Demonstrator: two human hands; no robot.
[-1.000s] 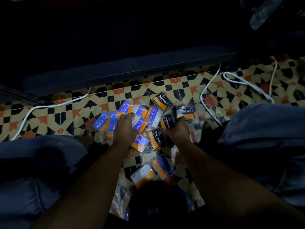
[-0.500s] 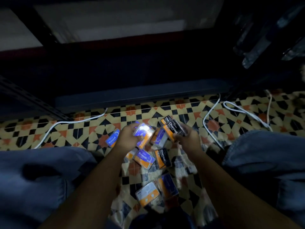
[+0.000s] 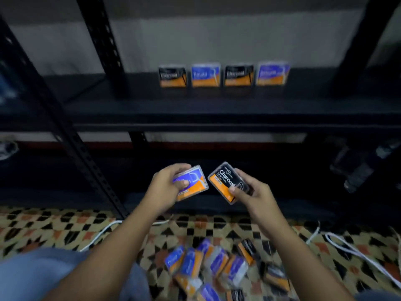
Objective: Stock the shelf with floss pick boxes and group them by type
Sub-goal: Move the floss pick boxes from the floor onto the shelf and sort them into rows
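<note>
The left hand grips a blue-and-orange floss pick box; the right hand grips a black Charcoal box, both in front of the black shelf. Four boxes stand upright there, alternating Charcoal and blue. More boxes lie on the patterned floor beside white cables.

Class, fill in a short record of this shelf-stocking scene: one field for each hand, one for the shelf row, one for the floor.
left hand: grips a blue floss pick box
right hand: grips a black Charcoal box
shelf: four upright boxes in a row, alternating Charcoal, blue Round, Charcoal, blue
floor: pile of boxes, blue and black mixed; white cable
</note>
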